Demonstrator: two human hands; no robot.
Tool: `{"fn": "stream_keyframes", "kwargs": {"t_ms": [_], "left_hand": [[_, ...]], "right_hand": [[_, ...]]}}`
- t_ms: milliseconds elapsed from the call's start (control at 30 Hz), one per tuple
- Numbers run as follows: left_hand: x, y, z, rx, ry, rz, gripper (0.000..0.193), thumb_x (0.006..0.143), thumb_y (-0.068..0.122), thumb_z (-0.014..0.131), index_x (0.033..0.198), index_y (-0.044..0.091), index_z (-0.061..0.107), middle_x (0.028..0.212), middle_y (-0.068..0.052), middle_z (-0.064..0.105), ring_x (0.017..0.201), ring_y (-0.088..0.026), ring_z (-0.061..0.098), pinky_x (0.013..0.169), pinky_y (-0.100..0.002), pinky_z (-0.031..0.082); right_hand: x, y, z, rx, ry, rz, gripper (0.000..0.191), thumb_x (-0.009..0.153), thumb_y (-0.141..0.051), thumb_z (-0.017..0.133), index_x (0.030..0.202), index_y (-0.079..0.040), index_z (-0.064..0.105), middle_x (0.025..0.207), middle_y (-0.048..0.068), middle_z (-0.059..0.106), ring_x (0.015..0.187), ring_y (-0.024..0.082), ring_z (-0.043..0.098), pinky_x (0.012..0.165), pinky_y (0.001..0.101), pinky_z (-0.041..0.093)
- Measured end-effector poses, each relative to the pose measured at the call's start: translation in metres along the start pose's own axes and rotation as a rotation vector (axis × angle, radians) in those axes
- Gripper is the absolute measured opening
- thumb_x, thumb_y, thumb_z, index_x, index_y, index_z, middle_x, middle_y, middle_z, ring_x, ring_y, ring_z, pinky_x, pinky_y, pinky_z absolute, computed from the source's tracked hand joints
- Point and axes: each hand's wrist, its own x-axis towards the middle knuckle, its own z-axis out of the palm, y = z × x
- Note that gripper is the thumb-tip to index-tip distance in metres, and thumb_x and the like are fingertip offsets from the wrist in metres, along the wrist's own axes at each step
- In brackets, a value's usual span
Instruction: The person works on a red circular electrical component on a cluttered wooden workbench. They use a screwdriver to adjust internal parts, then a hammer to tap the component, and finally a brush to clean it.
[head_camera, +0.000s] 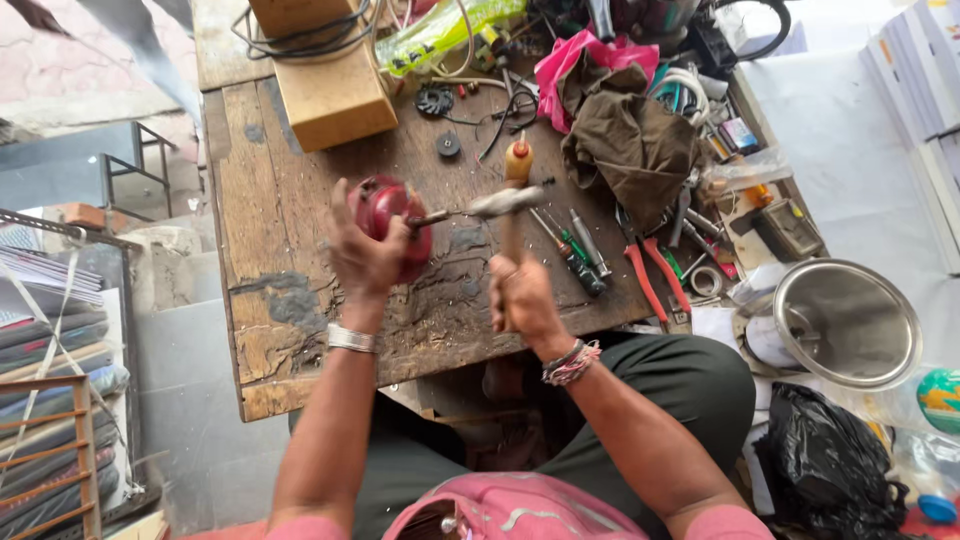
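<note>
Both hands are busy: the left hand (362, 258) is wrapped around a red motor housing (392, 222) held over the worktop (300, 215), and the right hand (522, 298) is clenched on a hammer (510, 205) whose head sits at the shaft (428, 218) poking out of it. Looks like mid-tapping to me, so the next hit probably wants a square strike and a steady left grip.

Worn wood workbench (290, 300), daylight, grey floor (190, 360) w/ metal stand (130, 160) left.
</note>
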Motion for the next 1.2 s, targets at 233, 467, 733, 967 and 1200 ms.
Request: {"fn": "stream_keyframes", "kwargs": {"t_ms": [233, 467, 733, 967, 1200], "left_hand": [[-0.022, 0.029, 0.011, -0.012, -0.212, -0.105, 0.100, 0.079, 0.036, 0.081, 0.157, 0.005, 0.027, 0.128, -0.026, 0.058, 0.104, -0.040, 0.067, 0.081, -0.046, 0.059], [-0.006, 0.040, 0.018, -0.016, -0.361, -0.195, 0.090, 0.075, 0.038, 0.085, 0.151, 0.012, 0.043, 0.122, -0.018, 0.060, 0.104, -0.032, 0.067, 0.083, -0.044, 0.059], [-0.015, 0.026, 0.028, 0.026, -0.369, -0.304, 0.081, 0.074, 0.038, 0.084, 0.142, 0.009, 0.050, 0.125, -0.016, 0.057, 0.104, -0.029, 0.065, 0.077, -0.041, 0.060], [-0.011, 0.029, 0.020, 0.075, -0.308, -0.279, 0.079, 0.073, 0.043, 0.085, 0.138, 0.009, 0.057, 0.121, -0.016, 0.058, 0.102, -0.031, 0.066, 0.080, -0.045, 0.058], [-0.003, 0.038, 0.016, 0.066, -0.394, -0.364, 0.080, 0.072, 0.047, 0.080, 0.138, 0.010, 0.056, 0.123, -0.017, 0.058, 0.105, -0.035, 0.066, 0.083, -0.048, 0.056]], "right_hand": [[-0.020, -0.026, -0.023, 0.056, 0.275, -0.109, 0.023, 0.103, -0.028, 0.056, 0.109, -0.007, 0.047, 0.064, 0.002, 0.053, 0.041, 0.012, 0.054, 0.035, 0.0278, 0.047], [-0.026, -0.044, -0.017, 0.054, 0.278, -0.170, 0.024, 0.102, -0.026, 0.056, 0.113, -0.007, 0.048, 0.060, 0.003, 0.051, 0.038, 0.013, 0.050, 0.032, 0.0278, 0.043], [-0.051, -0.038, -0.011, -0.049, 0.258, -0.360, 0.031, 0.112, -0.037, 0.050, 0.104, -0.007, 0.048, 0.062, 0.003, 0.053, 0.042, 0.014, 0.053, 0.034, 0.0270, 0.043], [-0.054, -0.041, -0.006, 0.061, 0.235, -0.300, 0.025, 0.108, -0.032, 0.054, 0.116, -0.010, 0.048, 0.066, 0.002, 0.049, 0.043, 0.012, 0.048, 0.037, 0.0290, 0.042], [-0.051, -0.050, -0.007, -0.179, 0.108, 0.067, 0.022, 0.105, -0.026, 0.056, 0.117, -0.008, 0.050, 0.061, 0.002, 0.049, 0.037, 0.012, 0.044, 0.031, 0.0287, 0.035]]}}
